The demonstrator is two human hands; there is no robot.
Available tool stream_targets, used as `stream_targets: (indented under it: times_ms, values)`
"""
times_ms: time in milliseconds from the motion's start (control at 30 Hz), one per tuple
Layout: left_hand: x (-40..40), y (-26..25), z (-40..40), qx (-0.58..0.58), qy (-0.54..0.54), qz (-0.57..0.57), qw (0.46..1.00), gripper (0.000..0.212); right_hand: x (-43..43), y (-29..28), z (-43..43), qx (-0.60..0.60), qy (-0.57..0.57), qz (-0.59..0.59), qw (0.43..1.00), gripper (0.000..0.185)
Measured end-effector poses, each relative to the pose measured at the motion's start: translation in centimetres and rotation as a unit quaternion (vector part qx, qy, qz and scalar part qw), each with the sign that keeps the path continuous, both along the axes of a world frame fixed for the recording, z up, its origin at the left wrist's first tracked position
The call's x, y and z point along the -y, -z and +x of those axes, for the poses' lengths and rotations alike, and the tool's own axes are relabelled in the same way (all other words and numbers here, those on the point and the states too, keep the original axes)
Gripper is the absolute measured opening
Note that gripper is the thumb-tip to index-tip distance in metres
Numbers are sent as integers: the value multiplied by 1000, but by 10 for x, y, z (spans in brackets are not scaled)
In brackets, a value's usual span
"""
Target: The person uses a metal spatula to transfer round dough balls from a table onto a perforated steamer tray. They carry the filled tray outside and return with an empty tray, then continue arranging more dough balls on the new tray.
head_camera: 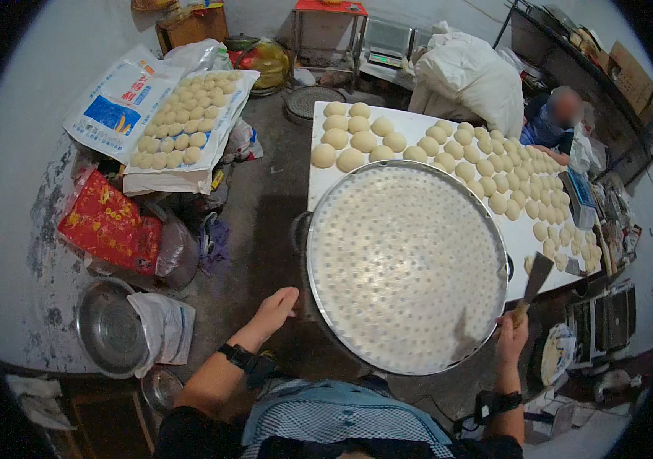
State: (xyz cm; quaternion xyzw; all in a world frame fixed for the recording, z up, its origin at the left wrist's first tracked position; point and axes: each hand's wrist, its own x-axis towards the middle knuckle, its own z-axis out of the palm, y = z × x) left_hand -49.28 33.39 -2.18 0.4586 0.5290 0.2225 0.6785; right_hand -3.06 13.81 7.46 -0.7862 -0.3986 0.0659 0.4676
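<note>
Right before me is a large round metal steamer tray (404,269), its floor dotted with holes and its left edge carrying a loop handle. My right hand (512,338) grips the wooden handle of a flat-bladed scraper (540,274), blade upward, close by the tray's lower right rim. To the left of the rim, my left hand (274,312) hovers with a small gap; its fingers are partly hidden and no object shows in it. Behind the tray, rounds of dough (364,142) sit in rows on a white tabletop (524,229).
Smaller dough rounds (183,120) lie on printed sacking at the left. Below are a red bag (111,221) and a metal basin (111,327). A person (550,120) is at the table's far right end, near a white bundle (467,74). A digital scale (387,49) stands at the back.
</note>
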Motion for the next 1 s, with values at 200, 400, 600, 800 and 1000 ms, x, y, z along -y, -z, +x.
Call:
stream_targets:
  times_ms: [200,400,600,800,1000]
  values:
    - [-82,-14,-90,-17,55,-23,998,55,-75,-33,-205,-185,-159,-111,963,27]
    - [-188,13,-78,-20,80,-19,996,51,-112,-66,-273,-210,-194,-193,939,37]
    - [-310,7,-34,-54,112,56,991,41,-200,-75,-275,-84,-232,-125,961,38]
    - [-450,-1,5,-62,146,175,972,33,-325,-87,-282,71,-259,-183,946,42]
    - [-568,32,52,-39,188,284,940,36,-447,-58,-311,103,-169,-295,935,42]
